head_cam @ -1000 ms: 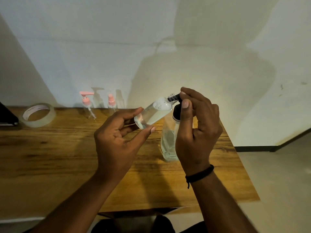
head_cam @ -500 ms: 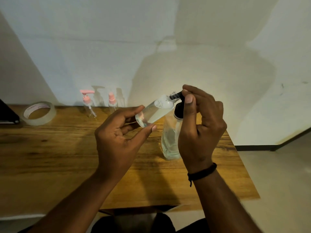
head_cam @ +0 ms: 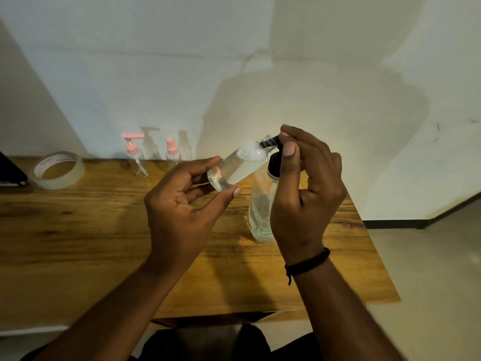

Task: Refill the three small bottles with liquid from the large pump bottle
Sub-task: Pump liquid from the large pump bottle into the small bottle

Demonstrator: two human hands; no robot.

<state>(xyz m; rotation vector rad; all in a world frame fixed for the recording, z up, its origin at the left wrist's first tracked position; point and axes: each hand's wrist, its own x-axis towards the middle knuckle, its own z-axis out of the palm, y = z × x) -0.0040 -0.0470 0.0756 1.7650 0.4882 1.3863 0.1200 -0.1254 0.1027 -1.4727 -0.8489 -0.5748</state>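
Head view. Left hand (head_cam: 179, 212) holds a small clear bottle (head_cam: 238, 168) above the table (head_cam: 78, 243), tilted, neck up and to the right, base toward the palm. Thumb and fingers (head_cam: 205, 165) curl round its lower end, pinching it. Foam and bubbles show near the shoulder of the bottle; clear liquid lower down.

Right hand (head_cam: 304, 194) is raised beside it, fingers (head_cam: 289, 152) curled and pinching the black pump head (head_cam: 270, 142), whose nozzle meets the small bottle's neck. Whether liquid is flowing cannot be told. Black cord band (head_cam: 307, 261) on the right wrist.

Large pump bottle (head_cam: 261, 209) stands upright on the table, partly behind the right hand; clear, with liquid in the lower part, black collar at the top.

Far back by the wall (head_cam: 234, 61): two more small bottles, upright, close together. One has a pink pump top (head_cam: 131, 145), the other a pink spray cap (head_cam: 171, 148).

Tape roll (head_cam: 58, 169) lies flat at far left, near a dark object (head_cam: 10, 173) cut off by the frame edge.
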